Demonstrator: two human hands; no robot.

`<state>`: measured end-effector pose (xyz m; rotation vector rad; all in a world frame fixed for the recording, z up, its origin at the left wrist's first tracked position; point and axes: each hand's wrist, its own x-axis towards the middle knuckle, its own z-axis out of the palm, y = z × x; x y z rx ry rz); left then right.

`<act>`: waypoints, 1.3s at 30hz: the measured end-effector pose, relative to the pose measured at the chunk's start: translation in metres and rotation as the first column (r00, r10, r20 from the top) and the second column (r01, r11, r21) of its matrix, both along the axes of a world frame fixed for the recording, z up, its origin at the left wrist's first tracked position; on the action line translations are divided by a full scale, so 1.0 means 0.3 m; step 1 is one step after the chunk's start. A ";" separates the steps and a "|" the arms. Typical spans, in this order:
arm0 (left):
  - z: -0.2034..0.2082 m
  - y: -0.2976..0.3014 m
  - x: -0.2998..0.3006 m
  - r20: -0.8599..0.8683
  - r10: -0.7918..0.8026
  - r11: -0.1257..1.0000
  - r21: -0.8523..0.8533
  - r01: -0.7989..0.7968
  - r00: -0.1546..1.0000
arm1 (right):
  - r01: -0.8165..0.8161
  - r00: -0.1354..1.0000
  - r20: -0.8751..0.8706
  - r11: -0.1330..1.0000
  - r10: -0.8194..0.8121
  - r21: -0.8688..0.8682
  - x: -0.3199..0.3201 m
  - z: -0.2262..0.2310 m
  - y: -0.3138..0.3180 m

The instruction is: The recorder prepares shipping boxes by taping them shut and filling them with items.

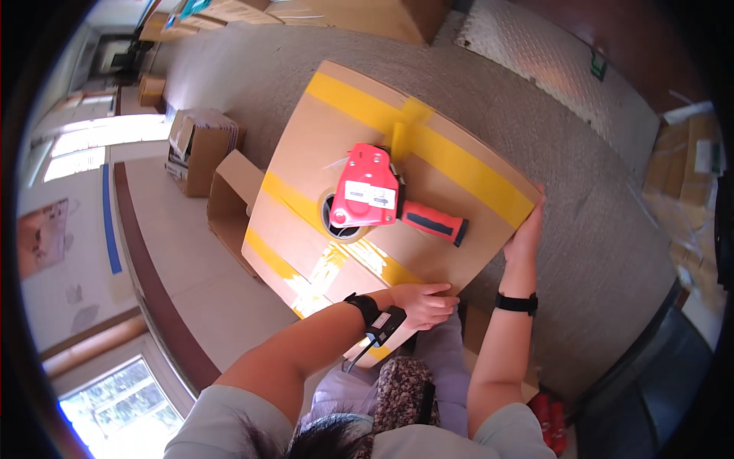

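Observation:
A large cardboard box (451,249) with bands of yellow tape is in front of me, its top face toward me. On it lies a red tape gun (365,187) with a red and black handle pointing right. Its tape roll (344,229) sits at the left, and a strip of yellow tape runs from its head to the box's far edge. My left hand (424,306) is closed over the box's near edge, thumb on top. Round the right corner my right hand (525,233) grips the side, its fingers partly hidden behind it.
An open cardboard box (233,206) and another box with papers (205,149) stand at the left. Cartons (382,19) line the far side, by a metal floor plate (535,65). Wrapped cartons (677,176) are at the right. Red objects (552,421) lie low by my right arm.

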<state>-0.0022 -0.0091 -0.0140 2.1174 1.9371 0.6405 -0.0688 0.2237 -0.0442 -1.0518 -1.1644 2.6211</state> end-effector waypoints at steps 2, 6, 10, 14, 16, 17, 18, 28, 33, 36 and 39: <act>-0.022 -0.020 -0.001 0.009 0.033 0.999 0.033 -0.034 0.999 | -0.089 0.996 -0.033 0.995 0.088 -0.036 -0.014 0.026 -0.007; -0.051 -0.036 -0.021 -0.081 0.043 0.993 0.112 -0.034 0.996 | -0.018 1.000 -0.008 0.987 0.019 0.161 -0.049 0.125 -0.063; -0.078 -0.014 -0.026 -0.123 0.008 0.994 0.112 0.006 0.992 | -0.225 0.972 0.149 0.525 0.184 0.821 -0.068 0.122 -0.073; -0.064 0.001 -0.013 -0.226 0.099 0.976 0.210 -0.051 0.969 | -0.459 0.876 0.474 -0.149 0.089 0.876 -0.056 0.110 -0.116; -0.036 -0.032 -0.013 -0.240 0.167 0.967 0.231 -0.111 0.956 | -0.392 0.843 0.467 -0.290 0.266 0.873 -0.038 0.173 -0.166; -0.022 -0.050 -0.009 -0.292 0.286 0.949 0.222 -0.226 0.912 | -0.312 0.772 0.477 -0.403 0.420 0.860 -0.032 0.207 -0.200; -0.002 -0.063 -0.002 -0.343 0.396 0.915 0.223 -0.336 0.852 | -0.302 0.768 0.476 -0.413 0.428 0.859 -0.030 0.252 -0.258; 0.035 -0.385 0.425 -0.085 0.979 0.170 -0.137 -0.976 0.183 | -0.237 0.754 0.517 -0.567 0.405 0.789 -0.125 0.249 -0.351; -0.156 -0.772 0.693 -0.009 0.585 -0.759 -0.357 -0.544 -0.811 | -0.164 0.922 0.185 -0.091 0.340 0.982 0.047 0.451 -0.192; -0.101 -0.676 0.578 0.398 0.369 -0.476 -0.696 -0.538 -0.840 | -0.221 0.974 0.226 0.129 -0.022 0.967 0.167 0.548 0.013; -0.028 -0.581 0.424 0.636 -0.074 -0.211 -0.763 -0.611 -0.768 | -0.204 0.954 0.244 0.220 -0.173 0.954 0.287 0.703 0.069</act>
